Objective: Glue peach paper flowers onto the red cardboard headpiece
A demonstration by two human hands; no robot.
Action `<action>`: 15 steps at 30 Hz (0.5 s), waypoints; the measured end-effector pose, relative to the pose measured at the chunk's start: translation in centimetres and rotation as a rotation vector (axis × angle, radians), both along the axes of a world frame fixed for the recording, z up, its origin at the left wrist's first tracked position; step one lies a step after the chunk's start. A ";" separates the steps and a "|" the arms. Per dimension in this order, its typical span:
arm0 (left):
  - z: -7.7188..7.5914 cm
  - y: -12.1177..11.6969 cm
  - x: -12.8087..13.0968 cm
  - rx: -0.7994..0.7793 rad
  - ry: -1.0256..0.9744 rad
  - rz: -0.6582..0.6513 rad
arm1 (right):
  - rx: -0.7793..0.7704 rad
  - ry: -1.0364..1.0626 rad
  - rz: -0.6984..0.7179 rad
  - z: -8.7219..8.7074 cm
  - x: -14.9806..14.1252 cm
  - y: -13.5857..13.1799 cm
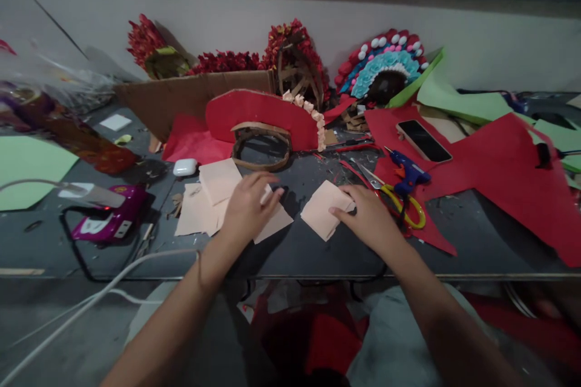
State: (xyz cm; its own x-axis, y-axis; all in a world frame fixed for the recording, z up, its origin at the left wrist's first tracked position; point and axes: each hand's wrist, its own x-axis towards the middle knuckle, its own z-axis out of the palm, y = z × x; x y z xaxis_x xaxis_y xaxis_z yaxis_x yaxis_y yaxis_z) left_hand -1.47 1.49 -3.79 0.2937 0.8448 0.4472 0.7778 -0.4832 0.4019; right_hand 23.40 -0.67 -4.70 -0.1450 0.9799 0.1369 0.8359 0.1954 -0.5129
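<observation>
My right hand (363, 213) grips a small stack of peach paper squares (321, 210) by its right edge, thumb on top. The stack is at table height in front of me. To its left, my left hand (251, 204) hovers over or rests on loose peach paper pieces (220, 181), fingers apart and curved. A pale bit shows between its thumb and fingers; whether it touches them I cannot tell. Behind the hands stands a red paper headdress (254, 110), with peach paper flowers (313, 112) along its right edge and a brown cardboard band (261, 163) at its base.
Yellow-handled scissors (415, 211) and a blue glue gun (406, 172) lie right of my right hand. A phone (424, 140) rests on red paper (512, 163). At left are a white earbud case (184, 167), a purple power strip (111, 217) and cables. Finished-looking headdresses (385, 69) line the wall.
</observation>
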 end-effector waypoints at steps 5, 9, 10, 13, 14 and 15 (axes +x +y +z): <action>-0.3 -3.0 3.7 -0.169 0.146 -0.306 | -0.033 0.257 0.088 -0.8 -2.1 -0.5; -1.1 -3.3 4.4 -0.216 0.177 -0.320 | -0.088 0.421 0.072 -1.2 -3.2 -0.5; -1.2 -3.2 4.4 -0.225 0.155 -0.290 | -0.100 0.454 0.063 -1.2 -3.3 -0.5; -1.0 -3.0 4.4 -0.240 0.051 -0.170 | -0.142 0.624 0.049 -0.9 -3.4 -0.4; -0.7 -3.1 4.5 -0.248 0.012 -0.131 | -0.162 0.702 0.044 -0.7 -3.5 -0.4; -0.4 -3.1 4.5 -0.265 -0.025 -0.102 | -0.189 0.785 0.036 -0.5 -3.6 -0.4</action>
State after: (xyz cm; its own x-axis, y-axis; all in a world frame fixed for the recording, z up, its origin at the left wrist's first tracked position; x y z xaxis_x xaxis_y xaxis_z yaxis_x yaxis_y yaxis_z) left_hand 3.04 -1.64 -4.19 0.3748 0.8998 0.2234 0.7185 -0.4342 0.5433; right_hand 19.83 -1.10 -5.16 -0.1072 0.9932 0.0448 0.2129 0.0670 -0.9748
